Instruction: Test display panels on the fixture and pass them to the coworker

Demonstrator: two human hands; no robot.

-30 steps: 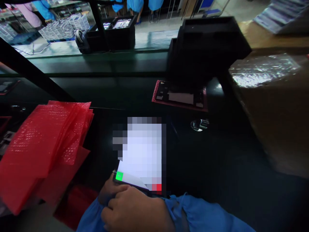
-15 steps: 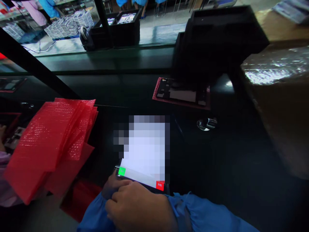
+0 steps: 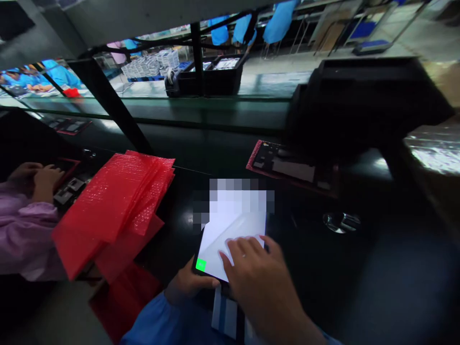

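Note:
A tablet point(image 3: 215, 249) with a lit white screen is tilted up in front of me, its top part pixelated. A green square point(image 3: 200, 265) shows at the screen's lower left. My left hand point(image 3: 189, 282) grips the lower left corner, thumb along the bottom edge. Across the lower right of the screen lies my right hand point(image 3: 255, 268), fingers stretched out and touching or nearly touching the glass; it covers the bottom right corner. Below the tablet is a flat white and blue item point(image 3: 224, 314), partly hidden by my right hand and wrist.
Red bubble-wrap pouches point(image 3: 118, 196) are piled at left, beside a co-worker's hands point(image 3: 45, 177) and pink sleeve. An open device point(image 3: 294, 167) rests on red wrap ahead. Right of the tablet lies a shiny metal object point(image 3: 341, 223). A black bin point(image 3: 366, 100) stands behind.
The view has shifted left and up. My right hand has moved from below the tablet's bottom edge up onto its screen, covering where the red square was. My left hand still holds the corner.

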